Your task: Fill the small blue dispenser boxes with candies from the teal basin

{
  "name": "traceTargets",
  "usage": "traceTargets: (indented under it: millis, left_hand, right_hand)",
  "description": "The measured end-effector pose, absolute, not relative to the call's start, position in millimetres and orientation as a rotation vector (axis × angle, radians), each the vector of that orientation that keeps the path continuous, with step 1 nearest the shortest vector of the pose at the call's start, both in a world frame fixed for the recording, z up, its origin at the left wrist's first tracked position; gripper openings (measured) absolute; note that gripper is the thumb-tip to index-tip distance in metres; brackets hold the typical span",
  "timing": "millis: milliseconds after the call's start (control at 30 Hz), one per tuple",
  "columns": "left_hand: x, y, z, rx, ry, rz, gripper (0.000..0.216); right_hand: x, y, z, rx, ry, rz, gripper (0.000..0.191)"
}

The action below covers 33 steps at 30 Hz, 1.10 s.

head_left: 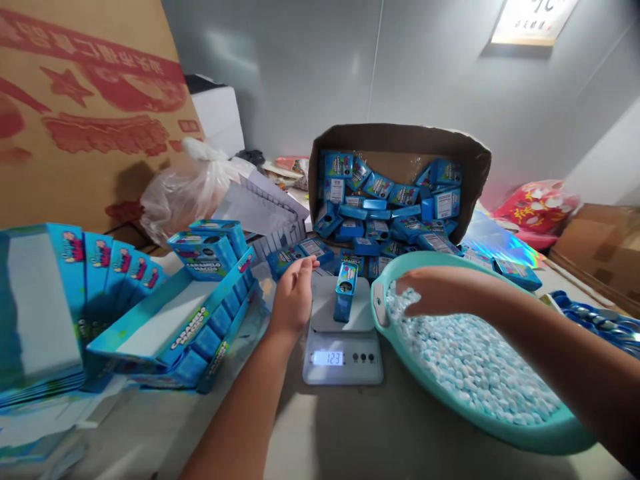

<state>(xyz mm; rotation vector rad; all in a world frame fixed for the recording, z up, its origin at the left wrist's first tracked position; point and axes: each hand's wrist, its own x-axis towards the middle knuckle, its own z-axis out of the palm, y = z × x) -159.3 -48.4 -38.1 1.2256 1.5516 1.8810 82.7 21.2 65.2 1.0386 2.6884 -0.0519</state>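
Observation:
A small blue tin [345,293] stands upright on the plate of a white digital scale [343,373], whose lit display reads 123. My left hand [295,287] is just left of the tin, apart from it, thumb and fingers pressed together; anything between them is hidden. To the right, a turquoise basin [445,417] holds many small pale blue and white candies [480,367]. Inside its near-left end, my right hand [417,287] curves around a clump of these candies, its fingertips partly buried.
A tilted cardboard box [400,140] spills blue tins behind the scale. On the left, a blue display carton [145,320] carries several tins, beside a stack of flat blue cartons [40,300]. Blue lids [595,320] lie at the far right. A large printed carton [90,113] rises back left.

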Motion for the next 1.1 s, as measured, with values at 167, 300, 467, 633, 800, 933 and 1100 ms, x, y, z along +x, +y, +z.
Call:
traceTargets:
  millis: [167, 300, 467, 633, 800, 933, 1100]
  left_hand:
    - [-153.3, -53.7, -32.4, 1.302, 1.601, 1.914, 0.052]
    - [-149.5, -57.5, -33.1, 1.416, 1.619, 1.958, 0.054]
    - [-154.8, -54.5, -43.2, 1.421, 1.633, 1.954, 0.063]
    - [-155.8, -52.5, -44.1, 1.449, 1.674, 1.914, 0.062]
    - [-146.9, -56.8, -38.5, 1.488, 1.673, 1.865, 0.056]
    - [-140.5, -63.2, -34.7, 1.476, 1.604, 1.884, 0.054]
    - [-140.3, -65.8, -31.2, 1.471, 1.617, 1.836, 0.058]
  right_hand:
    - [98.2, 29.7, 35.2, 0.968, 2.782, -0.36, 0.032]
    - [96.1, 34.5, 33.5, 0.937, 2.803, -0.331, 0.024]
    - [96.1, 35.4, 36.6, 0.922, 2.737, -0.375, 0.022]
    - [102.1, 39.6, 35.6, 0.961, 2.749, -0.41, 0.023]
    - [107.3, 41.2, 39.5, 1.02, 2.921, -0.428, 0.016]
    - [96.9, 41.0, 47.9, 1.02, 3.084, -0.415, 0.012]
    - [66.6, 41.9, 67.6, 1.0, 3.257, -0.494, 0.013]
